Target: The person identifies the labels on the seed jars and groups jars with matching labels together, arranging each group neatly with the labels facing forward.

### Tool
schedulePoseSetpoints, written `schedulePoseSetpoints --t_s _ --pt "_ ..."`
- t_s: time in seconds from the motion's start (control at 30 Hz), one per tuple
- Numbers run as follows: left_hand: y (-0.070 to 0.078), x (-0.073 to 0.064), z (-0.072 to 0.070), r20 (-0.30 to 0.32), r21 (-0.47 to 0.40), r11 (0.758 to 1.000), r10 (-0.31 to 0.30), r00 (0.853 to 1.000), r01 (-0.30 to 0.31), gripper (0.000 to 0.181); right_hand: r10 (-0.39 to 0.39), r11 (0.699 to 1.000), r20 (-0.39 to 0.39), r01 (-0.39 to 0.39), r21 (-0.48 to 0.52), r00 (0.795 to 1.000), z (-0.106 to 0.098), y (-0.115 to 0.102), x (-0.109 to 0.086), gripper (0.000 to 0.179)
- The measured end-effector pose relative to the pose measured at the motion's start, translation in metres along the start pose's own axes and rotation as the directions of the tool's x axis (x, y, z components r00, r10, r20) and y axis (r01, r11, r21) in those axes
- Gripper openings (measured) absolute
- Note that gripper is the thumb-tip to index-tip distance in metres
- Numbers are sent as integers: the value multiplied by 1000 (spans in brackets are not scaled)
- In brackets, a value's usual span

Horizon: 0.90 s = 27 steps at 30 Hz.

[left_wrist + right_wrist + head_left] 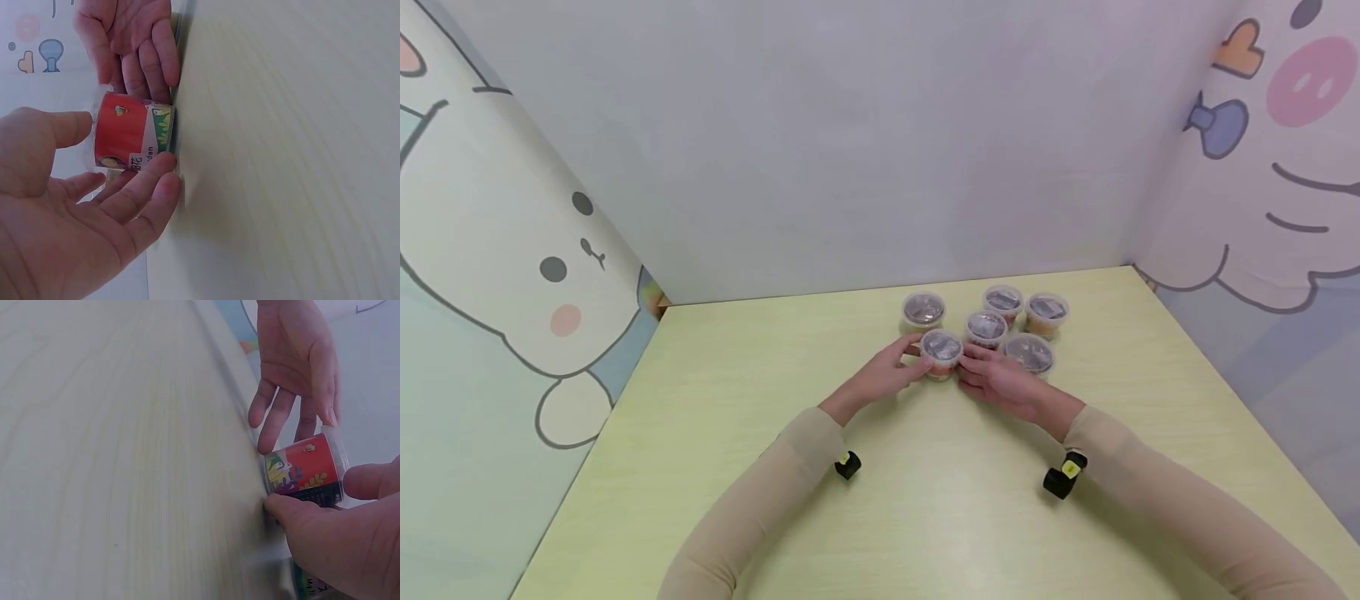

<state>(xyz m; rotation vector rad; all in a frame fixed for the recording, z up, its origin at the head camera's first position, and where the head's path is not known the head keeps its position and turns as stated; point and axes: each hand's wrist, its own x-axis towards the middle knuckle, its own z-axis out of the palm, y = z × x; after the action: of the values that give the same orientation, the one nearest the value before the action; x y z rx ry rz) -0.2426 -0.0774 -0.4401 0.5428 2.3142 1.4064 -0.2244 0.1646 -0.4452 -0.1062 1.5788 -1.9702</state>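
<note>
A small lidded tub (942, 346) with a clear lid and a red printed label (122, 130) stands upright on the table between both hands. My left hand (886, 372) is at its left side, fingers fairly straight and spread, thumb by the lid rim. On the other side my right hand (1006, 385) lays extended fingers along the tub wall. In the right wrist view, the right thumb (365, 481) is beside the lid and a fingertip is near the tub's base. Right behind the right hand sit another tub (987, 327) and a wider one (1030, 354).
More lidded tubs stand at the back: one (922, 310) behind the left hand, two others (1003, 302), (1047, 313) to the right. The pale wooden table (700, 417) ends at a grey back wall (820, 167). Cartoon-printed panels (512, 250) flank both sides.
</note>
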Motion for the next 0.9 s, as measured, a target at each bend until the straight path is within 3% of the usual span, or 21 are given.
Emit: schedulePoseSetpoints --t_s 0.5,0.7,0.9 --pt "3 -6 -7 -2 1 1000 -12 1000 12 59 17 1000 50 -17 12 999 5 -1 -2 62" --pt "14 -10 -17 23 -17 1000 24 999 -23 59 -8 1000 50 9 -16 999 10 -14 -7 60" --pt "31 -17 -34 -8 -76 997 8 1000 -8 64 -28 996 62 33 -83 998 18 -37 -7 56"
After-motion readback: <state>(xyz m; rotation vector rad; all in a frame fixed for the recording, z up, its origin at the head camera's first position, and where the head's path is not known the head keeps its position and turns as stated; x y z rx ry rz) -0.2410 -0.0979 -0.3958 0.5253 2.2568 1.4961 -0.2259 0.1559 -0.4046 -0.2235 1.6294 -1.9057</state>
